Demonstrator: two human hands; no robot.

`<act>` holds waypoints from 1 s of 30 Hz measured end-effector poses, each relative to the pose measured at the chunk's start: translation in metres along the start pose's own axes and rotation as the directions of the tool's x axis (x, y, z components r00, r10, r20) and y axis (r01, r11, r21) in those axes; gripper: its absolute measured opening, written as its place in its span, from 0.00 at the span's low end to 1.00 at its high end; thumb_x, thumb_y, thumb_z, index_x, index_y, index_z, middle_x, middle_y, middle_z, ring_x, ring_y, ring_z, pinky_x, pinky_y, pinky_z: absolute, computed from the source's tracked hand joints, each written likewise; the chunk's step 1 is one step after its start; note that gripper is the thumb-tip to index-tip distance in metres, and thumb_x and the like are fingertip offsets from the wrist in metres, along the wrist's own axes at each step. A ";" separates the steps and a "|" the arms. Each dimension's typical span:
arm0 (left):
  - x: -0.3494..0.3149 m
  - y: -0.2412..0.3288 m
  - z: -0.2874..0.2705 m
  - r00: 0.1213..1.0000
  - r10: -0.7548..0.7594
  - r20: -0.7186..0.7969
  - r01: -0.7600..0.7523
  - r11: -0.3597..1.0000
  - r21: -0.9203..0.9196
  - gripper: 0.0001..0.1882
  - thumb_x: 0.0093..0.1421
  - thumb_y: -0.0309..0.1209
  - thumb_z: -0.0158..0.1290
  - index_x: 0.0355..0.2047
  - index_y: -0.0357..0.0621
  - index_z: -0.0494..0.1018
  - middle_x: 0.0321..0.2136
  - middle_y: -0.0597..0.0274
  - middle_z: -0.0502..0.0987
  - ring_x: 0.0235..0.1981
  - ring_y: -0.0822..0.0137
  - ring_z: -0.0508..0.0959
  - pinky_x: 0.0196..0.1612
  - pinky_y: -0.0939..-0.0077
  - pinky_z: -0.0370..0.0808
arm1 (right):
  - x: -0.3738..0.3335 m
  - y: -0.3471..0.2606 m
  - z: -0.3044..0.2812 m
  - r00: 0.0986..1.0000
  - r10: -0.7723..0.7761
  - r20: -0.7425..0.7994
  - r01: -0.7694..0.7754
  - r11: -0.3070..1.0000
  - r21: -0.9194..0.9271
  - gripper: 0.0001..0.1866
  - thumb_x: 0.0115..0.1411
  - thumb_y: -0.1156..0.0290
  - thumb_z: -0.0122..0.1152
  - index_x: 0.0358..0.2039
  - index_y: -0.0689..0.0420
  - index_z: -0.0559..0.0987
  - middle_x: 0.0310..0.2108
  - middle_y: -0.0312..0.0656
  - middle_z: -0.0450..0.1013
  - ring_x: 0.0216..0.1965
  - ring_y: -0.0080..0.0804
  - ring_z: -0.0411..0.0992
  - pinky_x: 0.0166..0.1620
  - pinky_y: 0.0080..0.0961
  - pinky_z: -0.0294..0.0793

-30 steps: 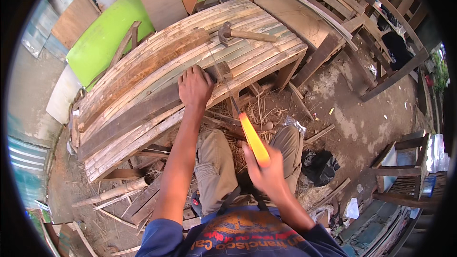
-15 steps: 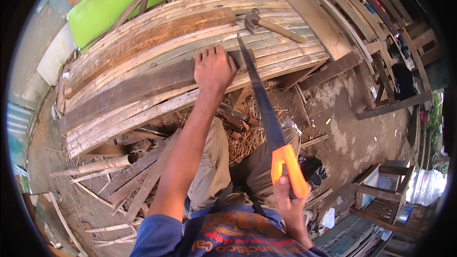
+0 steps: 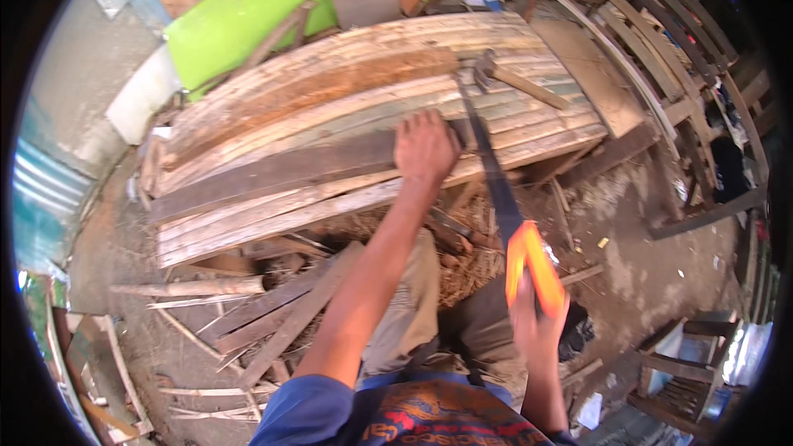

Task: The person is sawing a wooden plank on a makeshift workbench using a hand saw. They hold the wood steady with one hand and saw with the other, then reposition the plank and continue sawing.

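A dark wooden plank [image 3: 289, 167] lies lengthwise on a slatted wooden workbench [image 3: 248, 231]. My left hand [image 3: 425, 147] is closed over the plank near its right end, pressing on it. In my right hand [image 3: 535, 318] is the orange handle of a handsaw [image 3: 496, 186], gripped with the fingers wrapped round it. The dark blade slants up and away, crossing the plank just right of my left hand; whether its teeth are in the wood I cannot tell. Beyond the blade's tip rests a claw hammer [image 3: 524, 84] with a wooden handle.
A brown plank [image 3: 330, 99] lies farther back on the bench. Scrap boards [image 3: 281, 314] and shavings litter the ground below. Slatted wooden frames [image 3: 661, 58] stand at the far right, and a small wooden frame [image 3: 681, 367] sits lower right. A green panel [image 3: 248, 25] leans behind.
The whole scene has shifted right and slightly down in view. My right hand and the saw have moved forward toward the bench; my left hand stays on the dark plank.
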State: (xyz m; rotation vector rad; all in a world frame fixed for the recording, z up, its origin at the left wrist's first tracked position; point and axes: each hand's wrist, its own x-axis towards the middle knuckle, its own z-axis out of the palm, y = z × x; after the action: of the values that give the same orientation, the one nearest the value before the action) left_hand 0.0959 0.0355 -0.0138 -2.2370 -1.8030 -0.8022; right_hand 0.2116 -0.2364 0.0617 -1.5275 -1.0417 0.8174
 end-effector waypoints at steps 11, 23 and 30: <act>0.003 0.003 -0.011 0.995 0.071 0.068 -0.062 0.990 -0.126 0.19 0.69 0.40 0.43 0.40 0.37 0.77 0.44 0.47 0.78 0.50 0.50 0.76 0.54 0.53 0.70 | 0.013 0.127 0.007 0.920 -0.206 -0.332 0.252 0.962 0.102 0.08 0.64 0.73 0.63 0.32 0.65 0.78 0.19 0.31 0.68 0.20 0.16 0.62 0.25 0.19 0.61; 0.022 0.002 -0.025 0.985 0.047 0.168 -0.050 0.999 0.012 0.31 0.73 0.46 0.36 0.32 0.34 0.82 0.44 0.41 0.78 0.48 0.43 0.78 0.55 0.51 0.75 | -0.039 0.169 -0.021 0.949 -0.097 -0.300 0.219 0.889 0.403 0.13 0.67 0.68 0.60 0.42 0.68 0.79 0.25 0.36 0.73 0.25 0.18 0.70 0.31 0.19 0.70; 0.051 0.005 -0.029 0.908 -0.217 0.359 0.207 0.976 0.066 0.32 0.72 0.51 0.36 0.38 0.36 0.82 0.38 0.39 0.82 0.42 0.41 0.81 0.49 0.49 0.79 | -0.046 0.156 -0.098 0.989 -0.086 -0.121 0.137 0.839 0.527 0.22 0.73 0.58 0.52 0.45 0.70 0.74 0.16 0.34 0.63 0.15 0.21 0.62 0.21 0.22 0.64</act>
State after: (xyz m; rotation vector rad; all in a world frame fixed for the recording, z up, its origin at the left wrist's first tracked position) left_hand 0.0981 0.0656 0.0368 -2.3205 -2.2380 -0.4034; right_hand 0.3126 -0.3246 -0.0722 -1.0049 -0.7398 0.8579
